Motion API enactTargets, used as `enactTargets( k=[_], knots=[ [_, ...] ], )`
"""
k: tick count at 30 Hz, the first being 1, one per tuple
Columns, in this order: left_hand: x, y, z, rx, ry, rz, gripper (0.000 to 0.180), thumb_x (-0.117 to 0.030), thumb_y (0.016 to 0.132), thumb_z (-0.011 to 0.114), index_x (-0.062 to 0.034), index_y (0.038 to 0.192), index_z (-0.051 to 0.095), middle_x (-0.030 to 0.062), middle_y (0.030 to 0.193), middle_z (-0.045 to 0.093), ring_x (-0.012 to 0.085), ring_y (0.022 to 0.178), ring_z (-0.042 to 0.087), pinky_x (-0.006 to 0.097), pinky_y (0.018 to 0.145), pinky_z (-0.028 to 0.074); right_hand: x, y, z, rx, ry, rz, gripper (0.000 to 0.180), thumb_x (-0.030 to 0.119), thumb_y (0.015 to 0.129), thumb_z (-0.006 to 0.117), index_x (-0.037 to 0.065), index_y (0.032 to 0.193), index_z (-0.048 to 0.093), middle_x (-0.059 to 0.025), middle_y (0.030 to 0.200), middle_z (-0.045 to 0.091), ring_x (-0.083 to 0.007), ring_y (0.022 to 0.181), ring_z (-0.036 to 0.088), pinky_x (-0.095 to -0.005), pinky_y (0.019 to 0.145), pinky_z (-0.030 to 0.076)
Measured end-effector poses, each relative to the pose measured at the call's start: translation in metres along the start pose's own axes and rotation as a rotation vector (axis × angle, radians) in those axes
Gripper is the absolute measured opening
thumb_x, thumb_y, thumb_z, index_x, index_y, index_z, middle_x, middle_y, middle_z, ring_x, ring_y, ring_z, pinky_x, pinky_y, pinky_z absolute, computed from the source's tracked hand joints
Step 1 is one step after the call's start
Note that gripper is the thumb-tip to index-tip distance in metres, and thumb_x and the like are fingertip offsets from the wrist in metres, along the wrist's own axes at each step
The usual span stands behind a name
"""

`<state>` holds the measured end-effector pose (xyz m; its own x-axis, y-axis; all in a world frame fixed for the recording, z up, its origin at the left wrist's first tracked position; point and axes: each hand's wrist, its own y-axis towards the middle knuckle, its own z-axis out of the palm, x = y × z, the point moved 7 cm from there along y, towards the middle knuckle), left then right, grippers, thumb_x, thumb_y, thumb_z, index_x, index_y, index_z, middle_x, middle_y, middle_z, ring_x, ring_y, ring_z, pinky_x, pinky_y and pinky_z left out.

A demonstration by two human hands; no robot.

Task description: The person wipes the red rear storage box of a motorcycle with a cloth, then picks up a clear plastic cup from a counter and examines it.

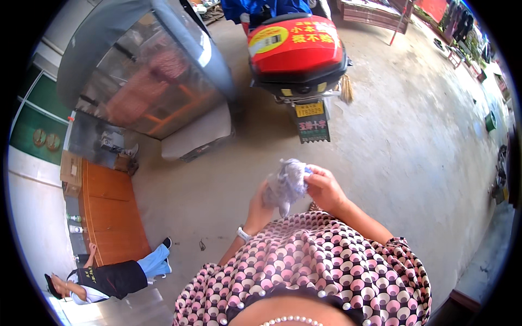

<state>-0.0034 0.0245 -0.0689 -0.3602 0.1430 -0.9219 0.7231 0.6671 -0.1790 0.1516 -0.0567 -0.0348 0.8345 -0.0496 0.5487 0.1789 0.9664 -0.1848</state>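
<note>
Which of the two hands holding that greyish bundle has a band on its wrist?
The left hand: a white band circles that wrist. The right hand, at the other side of the greyish bundle, has a bare wrist.

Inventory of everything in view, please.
bundle: 1, greyish, between the hands
scooter: 1, red and black, top centre
covered vehicle: 1, grey, upper left
broom: 1, tan, beside scooter
cabinet: 1, orange, left
other person: 1, black top, blue trousers, lower left
container: 1, green, right
clutter: uncountable, mixed, right edge
patterned top: 1, pink, black, white, bottom
necklace: 1, white, bottom edge
wristband: 1, white, left wrist
left hand: 1, bare, bundle's left
right hand: 1, bare, bundle's right
</note>
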Motion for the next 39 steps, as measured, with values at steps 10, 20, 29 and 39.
enactTargets(
  k=[10,20,29,39],
  knots=[
    [-0.110,0.102,0.062,0.048,-0.311,0.260,0.058,0.017,0.080,0.043,0.0001,0.136,0.044,0.0092,0.130,0.052,0.0157,0.117,0.053,0.029,0.102,0.042,0.123,-0.044,-0.073,-0.377,-1.312,-0.614,0.073,0.008,0.079,0.071,0.002,0.142,0.035,-0.0228,0.134,0.049,-0.0307,0.116,0.056,-0.0399,0.102,0.043],
    [-0.197,0.176,0.079,0.422,-0.637,0.255,0.063,0.003,0.083,0.063,0.0005,0.141,0.038,0.0126,0.138,0.047,0.0191,0.122,0.050,0.032,0.102,0.041,0.206,0.021,-0.030,-0.049,-1.453,-1.055,0.074,-0.004,0.060,0.072,0.004,0.131,0.052,-0.0249,0.137,0.046,-0.0421,0.121,0.050,-0.0445,0.102,0.041],
    [-0.214,0.256,0.012,-0.526,0.513,0.720,0.032,-0.011,0.091,0.060,-0.0007,0.121,0.059,0.0146,0.128,0.058,0.0313,0.125,0.051,0.041,0.104,0.039,0.296,0.086,-0.039,-0.447,-1.449,-1.324,0.056,-0.001,0.077,0.066,-0.001,0.131,0.050,-0.0283,0.134,0.045,-0.0427,0.126,0.044,-0.0461,0.105,0.037],
    [-0.205,0.259,0.031,-0.569,0.868,0.679,0.031,-0.015,0.085,0.056,0.0014,0.109,0.065,0.0185,0.117,0.064,0.0356,0.116,0.058,0.047,0.096,0.042,0.295,0.177,-0.031,0.279,-1.738,-1.011,0.051,0.033,0.071,0.073,0.017,0.119,0.063,-0.0113,0.130,0.054,-0.0320,0.125,0.048,-0.0502,0.107,0.032]
  ],
)
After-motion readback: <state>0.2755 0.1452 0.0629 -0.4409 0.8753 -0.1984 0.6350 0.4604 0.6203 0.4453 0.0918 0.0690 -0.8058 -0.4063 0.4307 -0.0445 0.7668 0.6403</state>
